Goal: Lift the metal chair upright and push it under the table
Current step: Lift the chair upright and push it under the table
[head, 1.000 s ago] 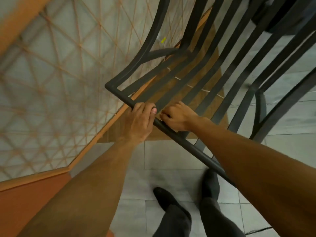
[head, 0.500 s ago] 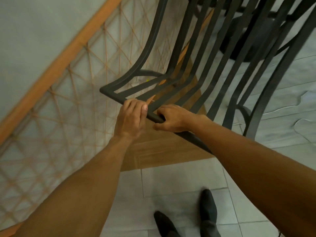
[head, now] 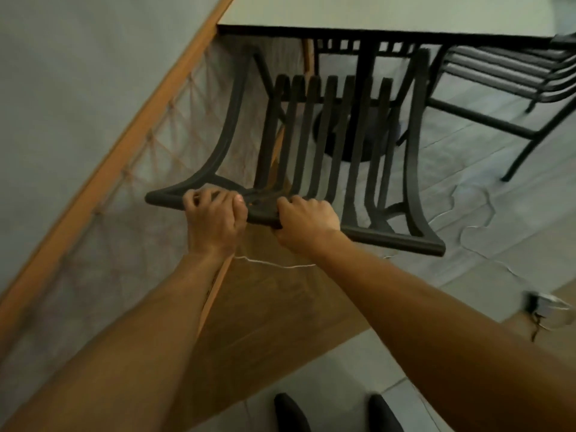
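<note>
Both hands, left hand and right hand, wrapped tight on top rail of metal chair, side by side left of centre. Chair upright facing bench, seat near its edge. Looks rigid, fairly heavy, smooth; rail is best hold.

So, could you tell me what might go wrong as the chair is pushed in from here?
Both hands, left and right, grip the chair's top rail left of centre, so a push could swing it sideways toward the second chair on the right. The table's central post stands right behind the seat slats and may block the seat. A loose cord lies on the floor below the rail and could snag.
</note>
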The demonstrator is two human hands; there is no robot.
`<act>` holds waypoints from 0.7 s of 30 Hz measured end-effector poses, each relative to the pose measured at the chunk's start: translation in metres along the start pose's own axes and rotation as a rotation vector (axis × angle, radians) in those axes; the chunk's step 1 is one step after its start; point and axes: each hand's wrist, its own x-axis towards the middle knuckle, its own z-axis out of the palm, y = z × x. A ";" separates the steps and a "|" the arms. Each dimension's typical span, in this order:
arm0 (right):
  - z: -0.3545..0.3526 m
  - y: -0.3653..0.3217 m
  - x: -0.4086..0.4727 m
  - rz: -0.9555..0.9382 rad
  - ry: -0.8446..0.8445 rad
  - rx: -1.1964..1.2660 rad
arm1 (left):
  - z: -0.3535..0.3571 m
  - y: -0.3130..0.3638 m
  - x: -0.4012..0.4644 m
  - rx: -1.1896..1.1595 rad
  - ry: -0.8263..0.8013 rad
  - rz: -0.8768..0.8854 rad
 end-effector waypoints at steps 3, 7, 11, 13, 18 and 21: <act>-0.013 0.004 0.016 0.101 0.046 -0.047 | 0.012 -0.003 0.032 -0.110 0.061 0.039; -0.030 0.011 0.032 0.110 0.038 -0.038 | 0.014 -0.001 0.061 -0.096 0.167 0.108; -0.039 0.011 0.047 0.170 0.045 -0.006 | 0.017 -0.002 0.083 -0.100 0.221 0.131; -0.043 0.011 0.053 0.195 0.041 -0.012 | 0.019 -0.005 0.094 -0.107 0.234 0.140; -0.058 0.007 0.076 0.226 0.041 0.006 | 0.019 -0.015 0.130 -0.094 0.234 0.168; -0.068 0.009 0.087 0.252 0.011 0.001 | 0.022 -0.014 0.148 -0.092 0.250 0.169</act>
